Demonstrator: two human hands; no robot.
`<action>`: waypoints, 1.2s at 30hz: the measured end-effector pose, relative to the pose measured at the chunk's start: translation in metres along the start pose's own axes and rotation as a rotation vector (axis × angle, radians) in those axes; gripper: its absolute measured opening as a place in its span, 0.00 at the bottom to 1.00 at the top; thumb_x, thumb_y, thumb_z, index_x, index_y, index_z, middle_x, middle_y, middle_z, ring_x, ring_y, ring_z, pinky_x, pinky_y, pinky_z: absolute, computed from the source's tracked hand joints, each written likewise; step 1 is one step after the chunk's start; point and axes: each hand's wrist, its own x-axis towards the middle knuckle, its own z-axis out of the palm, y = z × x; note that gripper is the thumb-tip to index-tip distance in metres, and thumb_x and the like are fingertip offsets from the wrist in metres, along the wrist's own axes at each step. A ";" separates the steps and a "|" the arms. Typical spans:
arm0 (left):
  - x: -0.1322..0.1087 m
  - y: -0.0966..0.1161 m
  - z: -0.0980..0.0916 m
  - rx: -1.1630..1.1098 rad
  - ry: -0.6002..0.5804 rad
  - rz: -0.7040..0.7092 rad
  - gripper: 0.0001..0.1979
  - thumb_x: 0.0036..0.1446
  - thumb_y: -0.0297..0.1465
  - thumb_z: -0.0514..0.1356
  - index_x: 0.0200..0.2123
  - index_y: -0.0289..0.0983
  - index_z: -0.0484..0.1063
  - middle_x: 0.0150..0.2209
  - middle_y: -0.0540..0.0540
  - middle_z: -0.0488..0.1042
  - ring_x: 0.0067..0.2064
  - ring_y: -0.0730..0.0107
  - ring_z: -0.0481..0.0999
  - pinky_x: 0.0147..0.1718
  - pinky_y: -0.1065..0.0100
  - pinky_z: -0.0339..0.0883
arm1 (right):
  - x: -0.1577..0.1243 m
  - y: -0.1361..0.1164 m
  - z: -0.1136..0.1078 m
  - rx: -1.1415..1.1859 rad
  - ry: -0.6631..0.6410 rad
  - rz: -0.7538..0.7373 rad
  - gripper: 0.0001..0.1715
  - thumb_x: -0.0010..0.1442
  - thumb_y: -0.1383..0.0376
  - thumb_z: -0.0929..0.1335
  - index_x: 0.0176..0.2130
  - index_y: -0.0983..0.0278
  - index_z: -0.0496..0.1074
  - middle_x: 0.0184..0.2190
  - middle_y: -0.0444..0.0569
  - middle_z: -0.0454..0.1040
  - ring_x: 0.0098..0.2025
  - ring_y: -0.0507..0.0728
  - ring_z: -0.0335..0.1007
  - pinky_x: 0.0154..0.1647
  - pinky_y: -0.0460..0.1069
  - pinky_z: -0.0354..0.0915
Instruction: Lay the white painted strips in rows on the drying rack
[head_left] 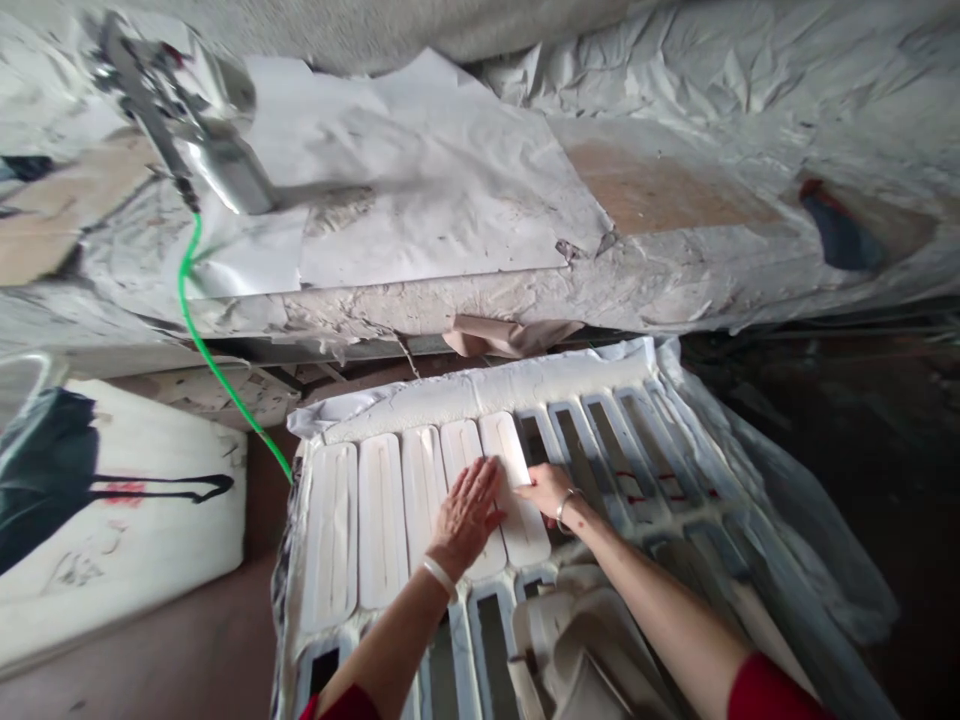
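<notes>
A white rack [465,395] with long slots lies low in front of me. Several slots on its left hold white oblong panels [382,520]. My left hand [466,512] lies flat, fingers together, on one panel near the middle. My right hand [546,490] grips the right edge of the neighbouring white panel [517,495], which sits a little askew over its slot. A bracelet circles my right wrist and a white band my left.
Open slots [600,450] fill the rack's right half. More white panels [592,640] pile at its near end. A spray gun [187,120] with a green hose [206,350] rests on the paper-covered bench behind. A white slab [127,520] lies at the left.
</notes>
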 end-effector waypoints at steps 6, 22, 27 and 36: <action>-0.001 0.001 0.007 -0.046 -0.038 0.011 0.36 0.64 0.33 0.55 0.70 0.38 0.40 0.70 0.42 0.47 0.71 0.56 0.43 0.68 0.51 0.48 | -0.022 0.003 -0.042 -0.183 -0.006 0.056 0.25 0.52 0.49 0.72 0.18 0.63 0.66 0.20 0.48 0.71 0.28 0.55 0.68 0.29 0.48 0.55; -0.005 0.011 0.011 -0.054 -0.051 0.002 0.27 0.67 0.38 0.51 0.66 0.37 0.55 0.69 0.40 0.51 0.70 0.54 0.45 0.67 0.50 0.47 | -0.370 0.115 -0.029 -0.276 0.260 0.044 0.21 0.64 0.59 0.65 0.55 0.59 0.65 0.52 0.51 0.72 0.54 0.59 0.69 0.54 0.52 0.66; -0.009 0.020 0.009 -0.049 -0.056 -0.021 0.22 0.68 0.35 0.49 0.63 0.42 0.61 0.68 0.41 0.54 0.70 0.53 0.46 0.66 0.46 0.49 | -0.409 0.108 -0.003 -0.485 0.362 -0.140 0.35 0.59 0.56 0.69 0.61 0.62 0.61 0.55 0.52 0.71 0.55 0.61 0.69 0.51 0.51 0.68; -0.016 0.019 0.006 -0.050 -0.099 0.015 0.34 0.63 0.41 0.56 0.68 0.41 0.50 0.70 0.40 0.45 0.70 0.49 0.43 0.66 0.45 0.47 | -0.377 0.120 0.005 -0.465 0.332 -0.066 0.19 0.53 0.66 0.68 0.47 0.57 0.69 0.40 0.48 0.78 0.38 0.60 0.76 0.33 0.52 0.71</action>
